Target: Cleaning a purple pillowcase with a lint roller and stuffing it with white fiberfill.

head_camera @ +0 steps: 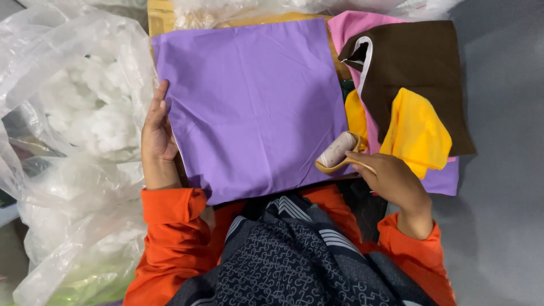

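Purple cloth [252, 107] lies spread flat on a board or counter [160, 17] in front of the person, a near-square sheet with faint creases. It looks thin, light and limp, so it would likely slide and bunch under a push unless one edge is pinned; the edges and corners are the natural places to take it.

To the left sits a big clear plastic bag [68, 130] packed with white stuffing, soft and bulky. To the right lies a pile of other cloths: a brown piece [422, 68] with a white lining on top, a pink one [348, 25] under it, and a yellow one [416, 133] draped over the front.

The left hand [157, 133] rests flat along the purple cloth's left edge, fingers straight and together, pressing it down.

The right hand [394, 178] is closed around the tan handle of a lint roller [338, 152], whose pale drum touches the cloth's lower right corner. The roller looks light and rigid, best held by its handle, since the drum is probably sticky.
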